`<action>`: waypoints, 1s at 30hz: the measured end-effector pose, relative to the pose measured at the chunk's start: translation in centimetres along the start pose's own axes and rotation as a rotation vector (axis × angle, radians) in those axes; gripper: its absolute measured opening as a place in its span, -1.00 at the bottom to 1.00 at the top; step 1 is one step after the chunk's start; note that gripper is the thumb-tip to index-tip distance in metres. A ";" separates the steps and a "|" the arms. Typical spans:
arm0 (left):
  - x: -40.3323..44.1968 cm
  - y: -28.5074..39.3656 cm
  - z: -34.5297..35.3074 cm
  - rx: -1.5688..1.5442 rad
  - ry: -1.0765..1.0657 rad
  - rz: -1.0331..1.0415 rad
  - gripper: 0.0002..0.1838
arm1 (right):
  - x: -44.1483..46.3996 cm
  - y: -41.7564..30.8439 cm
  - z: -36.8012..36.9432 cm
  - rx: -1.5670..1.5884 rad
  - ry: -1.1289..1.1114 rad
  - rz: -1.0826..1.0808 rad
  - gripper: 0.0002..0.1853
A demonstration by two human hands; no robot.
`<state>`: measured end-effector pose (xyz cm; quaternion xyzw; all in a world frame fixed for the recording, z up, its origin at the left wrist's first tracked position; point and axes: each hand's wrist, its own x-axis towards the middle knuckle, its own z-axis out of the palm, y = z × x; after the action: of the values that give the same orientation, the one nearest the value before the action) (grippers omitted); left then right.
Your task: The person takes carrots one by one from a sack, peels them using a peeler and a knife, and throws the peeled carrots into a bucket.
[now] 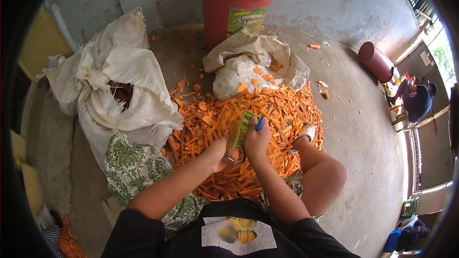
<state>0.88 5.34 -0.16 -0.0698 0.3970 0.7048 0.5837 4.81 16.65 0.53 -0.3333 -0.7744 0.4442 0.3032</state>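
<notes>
My right hand [258, 141] is closed around a green slotted hand slicer [242, 126], which has a metal bar at its lower end. A blue handle-like piece [259, 123] sticks out at the top of the same hand; what it belongs to is hidden. My left hand [220, 152] grips a brownish root with orange flesh [235, 153], partly hidden behind the slicer. Both hands are close together above a wide heap of orange root slices and strips [224, 114] on the floor between my legs.
White woven sacks [129, 71] stand to the left, one open with dark roots inside. Behind the heap lies another sack [248, 69], with a red bucket [236, 7] beyond it. A dark red bin [375, 62] lies tipped at right, near a seated person [417, 102].
</notes>
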 end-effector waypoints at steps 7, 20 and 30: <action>1.0 0.1 -0.3 -0.106 0.156 0.012 -0.64 | 0.6 1.0 0.1 0.259 0.050 0.235 -0.75; -1.9 3.4 -0.6 -0.211 -0.149 0.001 -0.56 | 5.0 6.0 -3.1 0.456 0.286 0.447 -0.81; -0.6 0.5 0.6 -0.142 -0.038 0.002 -0.60 | 0.4 -0.7 -0.2 0.270 -0.124 0.130 -0.74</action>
<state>0.87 5.29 0.77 -0.0974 0.3350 0.7332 0.5837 4.57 16.85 1.29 -0.3109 -0.7017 0.5826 0.2674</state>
